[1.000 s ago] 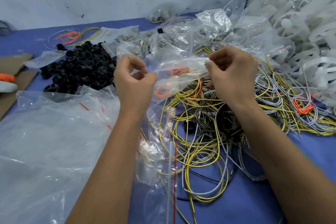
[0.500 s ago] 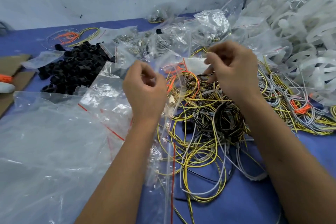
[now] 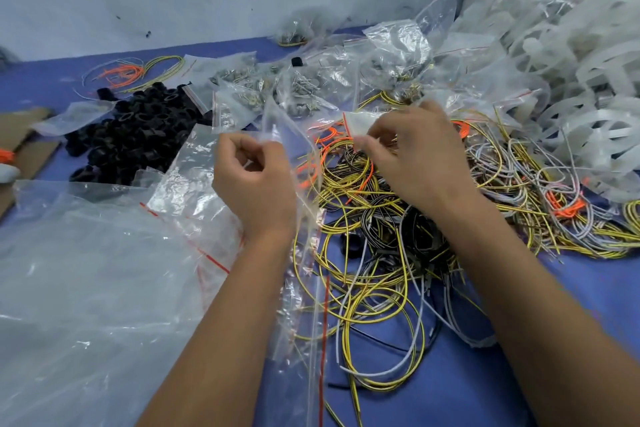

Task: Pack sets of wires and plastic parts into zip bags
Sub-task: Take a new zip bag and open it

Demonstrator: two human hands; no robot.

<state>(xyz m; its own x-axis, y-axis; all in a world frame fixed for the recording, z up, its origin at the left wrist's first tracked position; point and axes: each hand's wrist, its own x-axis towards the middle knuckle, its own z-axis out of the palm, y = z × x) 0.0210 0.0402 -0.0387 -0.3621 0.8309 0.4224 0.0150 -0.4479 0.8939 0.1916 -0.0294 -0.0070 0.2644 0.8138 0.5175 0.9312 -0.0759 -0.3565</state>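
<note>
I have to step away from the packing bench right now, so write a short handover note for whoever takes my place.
Left hand: pinches one edge of the clear zip bag, held up over the blue table.
Right hand: pinches the bag's other edge.
Wires: loose tangle of yellow, grey, black and orange on the table below the hands.
Black plastic parts: heap at far left.
Filled small bags: piled at the back.
Done: some bags at the back hold parts.
Left: whether this bag holds a set is unclear; check it, fill if needed, seal it, then pack the remaining wires and parts.
</note>
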